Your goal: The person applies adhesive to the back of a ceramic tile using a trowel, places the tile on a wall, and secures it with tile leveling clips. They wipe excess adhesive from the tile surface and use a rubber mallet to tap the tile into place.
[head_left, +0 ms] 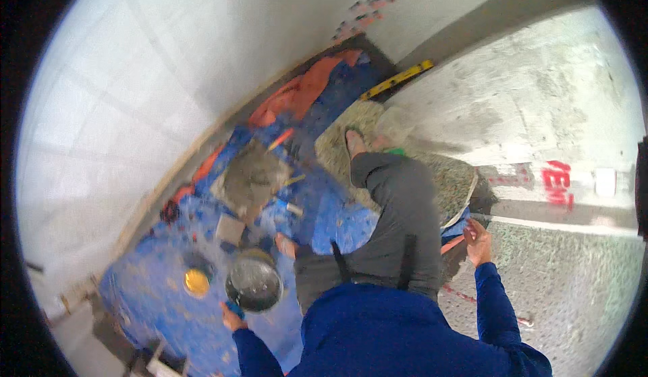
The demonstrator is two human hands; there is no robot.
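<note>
- A yellow round thing [196,282] sat on the blue sheet [169,316], left of the bucket.
- The left hand [232,319] was closed around a small teal thing [235,308] – just beside the bucket's lower left rim.
- The dark bucket [254,284] stood on the sheet, below a patch of grey mortar [253,174].
- The right hand [478,243], fingers loosely curled, was near the rough grey wall [560,276] – whether it gripped anything, I couldn't tell.

Blue long-sleeved top [381,333], grey trousers [406,225]
</note>
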